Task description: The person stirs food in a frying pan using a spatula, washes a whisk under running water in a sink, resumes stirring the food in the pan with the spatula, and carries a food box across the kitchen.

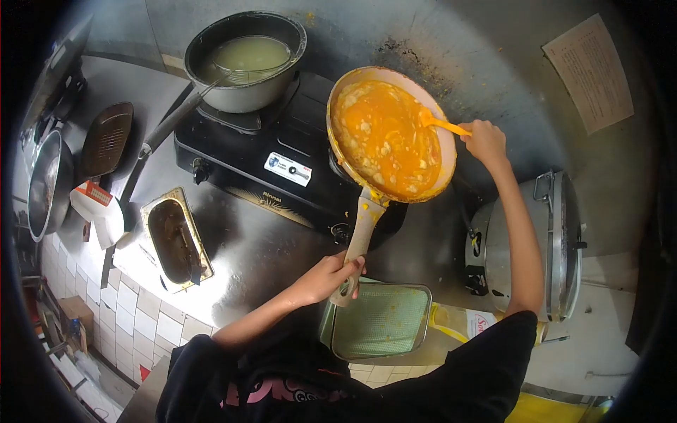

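My left hand [329,278] is wrapped round the beige handle of a frying pan [449,158]. The pan is tilted over the right side of a black two-burner gas stove [240,162]. Runny orange egg mixture [381,134] with pale curds covers most of the pan's floor. My right hand [485,141] grips an orange spatula [448,126], whose head dips into the mixture near the pan's right side. On the left burner stands a grey pot [243,99] of cloudy pale liquid, with a wire skimmer [169,120] resting across its rim.
A metal container [201,254] with dark residue sits left on the steel counter. Close to my body lies a green-lined tray [384,321], beside a yellow-labelled package [455,321]. A large metal cooker [522,233] stands right. A grill pan [107,139] and metal bowl [49,183] are far left.
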A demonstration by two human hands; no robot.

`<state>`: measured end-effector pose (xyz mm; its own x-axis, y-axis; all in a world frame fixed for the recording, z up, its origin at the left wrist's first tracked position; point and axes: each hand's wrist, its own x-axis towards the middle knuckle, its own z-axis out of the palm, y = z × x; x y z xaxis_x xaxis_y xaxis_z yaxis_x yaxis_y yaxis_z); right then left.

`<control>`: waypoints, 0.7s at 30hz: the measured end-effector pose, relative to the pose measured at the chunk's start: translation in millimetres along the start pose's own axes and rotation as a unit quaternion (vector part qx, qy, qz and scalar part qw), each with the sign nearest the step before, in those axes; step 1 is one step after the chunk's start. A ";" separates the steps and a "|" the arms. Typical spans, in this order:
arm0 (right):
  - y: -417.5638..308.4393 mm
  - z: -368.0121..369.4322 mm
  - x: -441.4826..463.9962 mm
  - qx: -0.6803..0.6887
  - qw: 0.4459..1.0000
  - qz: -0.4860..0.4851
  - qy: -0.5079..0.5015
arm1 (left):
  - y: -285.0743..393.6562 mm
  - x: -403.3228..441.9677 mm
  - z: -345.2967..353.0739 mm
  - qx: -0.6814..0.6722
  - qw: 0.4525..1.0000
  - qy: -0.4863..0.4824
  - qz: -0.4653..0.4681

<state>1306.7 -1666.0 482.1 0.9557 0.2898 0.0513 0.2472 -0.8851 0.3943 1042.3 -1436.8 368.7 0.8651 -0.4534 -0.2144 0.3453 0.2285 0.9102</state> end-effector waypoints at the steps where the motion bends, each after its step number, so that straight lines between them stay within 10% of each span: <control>1: 1.0 4.0 6.0 0.018 1.000 0.004 0.003 | 1.2 -0.1 0.0 0.000 1.000 0.001 0.001; 21: -35.6 -16.2 65.5 0.150 0.963 -0.225 0.009 | 10.4 -2.3 0.6 0.024 0.999 0.026 -0.004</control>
<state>1357.9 -1609.6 486.2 0.7387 0.6725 -0.0465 0.6733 -0.7329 0.0975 1043.7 -1433.9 378.9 0.8810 -0.4090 -0.2379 0.3348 0.1834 0.9243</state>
